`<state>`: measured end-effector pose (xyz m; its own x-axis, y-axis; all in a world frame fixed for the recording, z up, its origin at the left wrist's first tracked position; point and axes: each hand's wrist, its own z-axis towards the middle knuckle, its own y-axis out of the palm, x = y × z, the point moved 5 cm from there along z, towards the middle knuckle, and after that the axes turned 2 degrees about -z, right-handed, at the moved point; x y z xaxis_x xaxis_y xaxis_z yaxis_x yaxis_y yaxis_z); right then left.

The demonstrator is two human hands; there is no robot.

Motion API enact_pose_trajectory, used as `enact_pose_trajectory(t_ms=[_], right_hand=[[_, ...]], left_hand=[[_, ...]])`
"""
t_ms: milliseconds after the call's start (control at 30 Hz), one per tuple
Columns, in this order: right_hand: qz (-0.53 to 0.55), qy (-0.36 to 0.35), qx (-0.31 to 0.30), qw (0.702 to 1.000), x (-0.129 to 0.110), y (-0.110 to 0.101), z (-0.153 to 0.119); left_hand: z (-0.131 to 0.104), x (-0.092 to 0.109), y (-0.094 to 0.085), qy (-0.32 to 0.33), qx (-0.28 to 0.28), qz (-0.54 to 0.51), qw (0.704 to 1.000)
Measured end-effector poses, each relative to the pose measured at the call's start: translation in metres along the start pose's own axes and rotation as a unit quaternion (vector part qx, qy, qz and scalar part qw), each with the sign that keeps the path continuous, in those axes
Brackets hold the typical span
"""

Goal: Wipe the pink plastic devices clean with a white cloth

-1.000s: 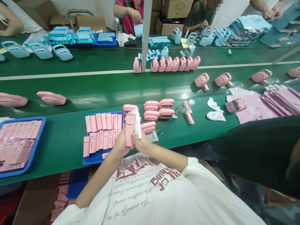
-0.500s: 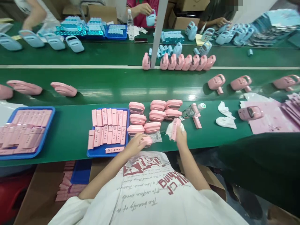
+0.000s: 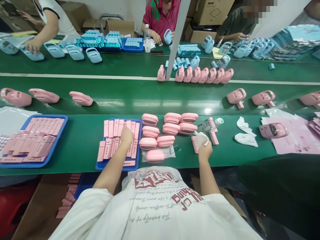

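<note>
My left hand reaches over the blue tray of pink sticks in front of me. Its fingers are bent down at the upper row, and what they grip, if anything, is hidden. My right hand is closed on a white cloth. Just left of the cloth, a pink stick lies on the green table. Behind that hand are a clear bottle lying on its side and further pink sticks. Between my hands sit several rounded pink cases, the nearest on a clear plastic bag.
A second blue tray of pink sticks is at the left. White cloths and a pink device lie to the right. Pink devices stand along the middle belt. People work across the table among blue devices.
My left hand has left the nearest pink case and moved left to the tray. My right hand has shifted right, and the stick it held now lies on the table.
</note>
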<state>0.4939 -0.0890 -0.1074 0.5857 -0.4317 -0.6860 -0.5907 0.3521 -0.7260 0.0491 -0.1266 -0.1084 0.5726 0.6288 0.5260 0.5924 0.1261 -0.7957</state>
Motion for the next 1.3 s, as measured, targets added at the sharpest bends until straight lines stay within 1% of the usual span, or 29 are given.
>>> enact_pose_trajectory(t_ms=[100,167,233,267,333,400,433,467,500,567,600,633,667,733,767,800,867,900,933,967,1000,1033,1067,1100,1133,1167,1200,1267,1300], right_hand=[[0.08,-0.003,0.054,0.995,-0.006,-0.018,-0.009],[0.127,-0.014,0.062,0.99,-0.019,-0.02,-0.021],[0.184,-0.034,0.035,0.982,-0.043,-0.014,-0.04],[0.216,-0.055,0.006,0.975,-0.06,-0.009,-0.051],[0.268,-0.131,-0.084,0.951,-0.102,0.004,-0.078],[0.298,-0.249,-0.172,0.905,-0.146,0.014,-0.11],[0.306,-0.322,-0.202,0.873,-0.165,0.017,-0.127],[0.306,-0.405,-0.225,0.832,-0.182,0.018,-0.144],[0.3,-0.488,-0.243,0.782,-0.194,0.018,-0.16],[0.264,-0.631,-0.265,0.679,-0.206,0.018,-0.187],[0.244,-0.676,-0.27,0.641,-0.208,0.018,-0.194],[0.23,-0.698,-0.267,0.624,-0.209,0.018,-0.196],[0.22,-0.698,-0.26,0.63,-0.21,0.018,-0.193],[0.221,-0.661,-0.241,0.676,-0.212,0.017,-0.182],[0.225,-0.645,-0.243,0.689,-0.213,0.017,-0.179],[0.229,-0.642,-0.256,0.685,-0.214,0.017,-0.179],[0.242,-0.657,-0.3,0.648,-0.214,0.016,-0.183],[0.257,-0.652,-0.313,0.641,-0.213,0.016,-0.182],[0.279,-0.62,-0.312,0.663,-0.211,0.016,-0.175],[0.309,-0.554,-0.293,0.715,-0.209,0.016,-0.162],[0.342,-0.457,-0.263,0.778,-0.204,0.018,-0.145],[0.372,-0.343,-0.232,0.831,-0.196,0.019,-0.127],[0.395,-0.236,-0.208,0.863,-0.188,0.021,-0.113],[0.411,-0.157,-0.194,0.877,-0.182,0.022,-0.104],[0.42,-0.118,-0.191,0.879,-0.18,0.022,-0.1],[0.422,-0.119,-0.197,0.877,-0.181,0.021,-0.1],[0.415,-0.151,-0.206,0.873,-0.185,0.018,-0.104],[0.374,-0.278,-0.232,0.854,-0.196,0.012,-0.121],[0.346,-0.356,-0.248,0.832,-0.201,0.01,-0.135]], left_hand=[[-0.011,-0.001,-0.008,-0.018,-0.021,-0.148,0.989],[-0.027,0.003,-0.016,-0.004,-0.064,-0.253,0.965],[-0.049,0.012,-0.024,0.02,-0.112,-0.341,0.933],[-0.062,0.018,-0.027,0.035,-0.137,-0.377,0.915],[-0.087,0.035,-0.031,0.066,-0.192,-0.444,0.873],[-0.108,0.054,-0.031,0.091,-0.242,-0.5,0.826],[-0.116,0.062,-0.031,0.097,-0.262,-0.522,0.806],[-0.122,0.069,-0.031,0.093,-0.271,-0.537,0.793],[-0.126,0.073,-0.03,0.081,-0.267,-0.549,0.788],[-0.132,0.078,-0.031,0.052,-0.239,-0.572,0.783],[-0.134,0.08,-0.032,0.042,-0.221,-0.583,0.781],[-0.136,0.081,-0.033,0.041,-0.207,-0.59,0.779],[-0.138,0.083,-0.034,0.047,-0.203,-0.595,0.776],[-0.142,0.088,-0.035,0.063,-0.209,-0.602,0.768],[-0.144,0.091,-0.035,0.068,-0.214,-0.607,0.762],[-0.145,0.092,-0.036,0.07,-0.22,-0.614,0.755],[-0.146,0.095,-0.038,0.069,-0.234,-0.628,0.739],[-0.147,0.096,-0.04,0.069,-0.247,-0.633,0.73],[-0.148,0.097,-0.041,0.07,-0.265,-0.636,0.721],[-0.15,0.098,-0.042,0.073,-0.288,-0.638,0.711],[-0.152,0.099,-0.043,0.077,-0.311,-0.637,0.701],[-0.155,0.101,-0.043,0.082,-0.331,-0.634,0.694],[-0.157,0.102,-0.043,0.087,-0.347,-0.629,0.69],[-0.159,0.104,-0.043,0.088,-0.355,-0.625,0.69],[-0.159,0.105,-0.042,0.084,-0.353,-0.623,0.693],[-0.159,0.106,-0.041,0.074,-0.347,-0.624,0.696],[-0.159,0.106,-0.039,0.058,-0.336,-0.627,0.7],[-0.156,0.106,-0.034,0.019,-0.318,-0.633,0.705],[-0.153,0.105,-0.031,-0.003,-0.308,-0.637,0.706]])
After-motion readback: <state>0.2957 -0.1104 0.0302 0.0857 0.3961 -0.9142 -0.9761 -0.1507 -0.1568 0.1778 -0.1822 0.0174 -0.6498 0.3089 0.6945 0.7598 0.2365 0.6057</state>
